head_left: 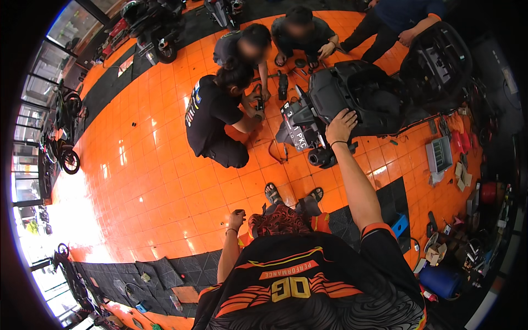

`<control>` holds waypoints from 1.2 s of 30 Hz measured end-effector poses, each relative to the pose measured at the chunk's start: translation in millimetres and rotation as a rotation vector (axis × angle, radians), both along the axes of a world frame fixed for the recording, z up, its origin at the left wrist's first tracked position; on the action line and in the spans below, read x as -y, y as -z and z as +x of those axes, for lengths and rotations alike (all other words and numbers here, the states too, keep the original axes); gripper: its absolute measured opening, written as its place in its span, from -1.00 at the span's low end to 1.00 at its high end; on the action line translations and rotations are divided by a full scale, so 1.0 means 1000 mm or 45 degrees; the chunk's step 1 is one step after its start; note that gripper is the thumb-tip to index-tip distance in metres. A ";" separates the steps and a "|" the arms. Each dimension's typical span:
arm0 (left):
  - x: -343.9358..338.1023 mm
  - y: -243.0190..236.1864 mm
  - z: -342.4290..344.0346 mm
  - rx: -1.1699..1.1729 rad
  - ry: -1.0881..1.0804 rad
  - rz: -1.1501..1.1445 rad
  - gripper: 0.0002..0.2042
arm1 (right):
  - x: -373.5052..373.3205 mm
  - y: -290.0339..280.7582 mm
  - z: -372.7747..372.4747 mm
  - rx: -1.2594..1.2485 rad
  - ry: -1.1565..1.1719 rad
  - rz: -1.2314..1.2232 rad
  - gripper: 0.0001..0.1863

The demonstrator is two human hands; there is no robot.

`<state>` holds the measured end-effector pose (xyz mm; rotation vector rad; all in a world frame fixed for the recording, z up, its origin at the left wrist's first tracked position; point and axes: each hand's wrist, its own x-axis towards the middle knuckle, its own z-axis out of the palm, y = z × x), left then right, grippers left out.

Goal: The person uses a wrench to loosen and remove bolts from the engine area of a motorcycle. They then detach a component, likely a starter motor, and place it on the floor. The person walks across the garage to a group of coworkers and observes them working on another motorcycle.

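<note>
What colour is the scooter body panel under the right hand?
Black, matte plastic scooter body panel, right hand resting on it. Head view, upper centre.

floor: glossy orange tiles (165,181) | black mats (181,269) | glass windows (33,104) left, bright daylight glare

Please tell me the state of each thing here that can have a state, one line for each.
Right hand: open, flat on the scooter's rear body.
Left hand: closed, hanging by the leg.
Scooter: partly stripped, seat raised.
Seat: lifted open.
Blue stool: upright on the floor.
</note>
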<state>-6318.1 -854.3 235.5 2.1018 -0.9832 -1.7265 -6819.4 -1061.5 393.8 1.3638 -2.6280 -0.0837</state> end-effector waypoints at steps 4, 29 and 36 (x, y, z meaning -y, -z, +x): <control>0.002 -0.011 -0.007 0.011 0.062 0.068 -0.62 | -0.004 0.004 -0.003 -0.005 -0.002 0.024 0.08; 0.004 -0.004 -0.001 -0.008 0.096 0.073 -0.60 | -0.005 -0.015 0.006 0.058 -0.011 0.039 0.02; 0.007 -0.020 -0.008 0.032 0.076 0.108 -0.60 | -0.005 -0.018 0.004 0.035 0.000 0.076 0.02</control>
